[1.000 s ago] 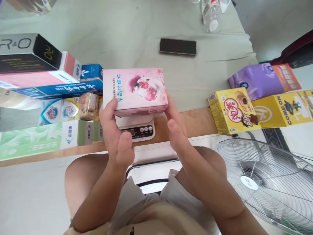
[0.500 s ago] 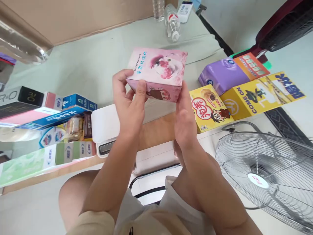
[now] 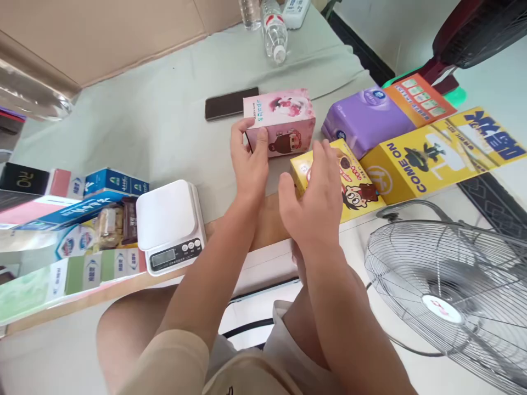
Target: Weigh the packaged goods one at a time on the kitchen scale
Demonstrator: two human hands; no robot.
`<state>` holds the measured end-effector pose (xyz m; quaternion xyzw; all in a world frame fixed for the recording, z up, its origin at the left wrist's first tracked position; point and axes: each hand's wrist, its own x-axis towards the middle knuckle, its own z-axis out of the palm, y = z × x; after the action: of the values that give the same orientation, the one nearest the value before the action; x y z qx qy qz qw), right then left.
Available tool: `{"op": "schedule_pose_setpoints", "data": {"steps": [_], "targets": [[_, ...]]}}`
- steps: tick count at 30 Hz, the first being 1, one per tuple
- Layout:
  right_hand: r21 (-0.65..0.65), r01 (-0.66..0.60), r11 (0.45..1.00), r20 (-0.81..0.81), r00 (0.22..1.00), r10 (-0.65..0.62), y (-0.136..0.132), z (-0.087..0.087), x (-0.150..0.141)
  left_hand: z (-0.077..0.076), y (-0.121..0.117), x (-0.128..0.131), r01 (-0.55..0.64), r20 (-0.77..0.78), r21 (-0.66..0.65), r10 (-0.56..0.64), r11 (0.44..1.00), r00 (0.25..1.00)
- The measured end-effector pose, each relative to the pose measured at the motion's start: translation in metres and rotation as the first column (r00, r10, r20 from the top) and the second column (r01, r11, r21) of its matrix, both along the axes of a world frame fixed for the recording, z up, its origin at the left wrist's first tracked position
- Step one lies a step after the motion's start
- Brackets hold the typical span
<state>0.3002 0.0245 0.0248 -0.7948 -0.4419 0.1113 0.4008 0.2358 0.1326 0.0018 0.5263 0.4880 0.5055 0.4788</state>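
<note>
A pink cup box (image 3: 290,144) with flowers on its top and a cartoon figure on its front stands on the table, behind the small yellow snack box (image 3: 366,207). My left hand (image 3: 250,164) grips its left end, the thumb on the front face and the fingers round the corner. Over the left part of the yellow box is my right hand (image 3: 313,206), fingers stretched out and holding nothing; whether it touches that box I cannot tell. A dark phone (image 3: 230,104) lies just behind and left of the pink box.
A white kitchen scale (image 3: 167,214) sits left of my forearms, beside several stacked boxes (image 3: 109,186). To the right are a purple tissue pack (image 3: 364,118), a tall yellow box (image 3: 448,153) and a wire-caged fan (image 3: 444,285). A plastic bottle (image 3: 275,33) lies at the back.
The pink box has gone from being held up in both hands to the table, further right. My right hand has let go of it. The phone and the scale's full front have come into view.
</note>
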Motion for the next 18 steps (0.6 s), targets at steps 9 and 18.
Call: {"op": "schedule_pose_setpoints", "data": {"steps": [9,18], "targets": [[-0.286,0.023,0.958,0.101,0.995,0.006,0.002,0.007,0.011,0.001,0.036,-0.004,0.059,-0.061,-0.111,-0.066,0.992,0.996],[-0.210,0.007,0.978,0.021,1.000,-0.003,0.009,-0.001,0.017,0.000,0.014,0.025,0.170,0.067,-0.143,-0.162,0.975,0.985]]}}
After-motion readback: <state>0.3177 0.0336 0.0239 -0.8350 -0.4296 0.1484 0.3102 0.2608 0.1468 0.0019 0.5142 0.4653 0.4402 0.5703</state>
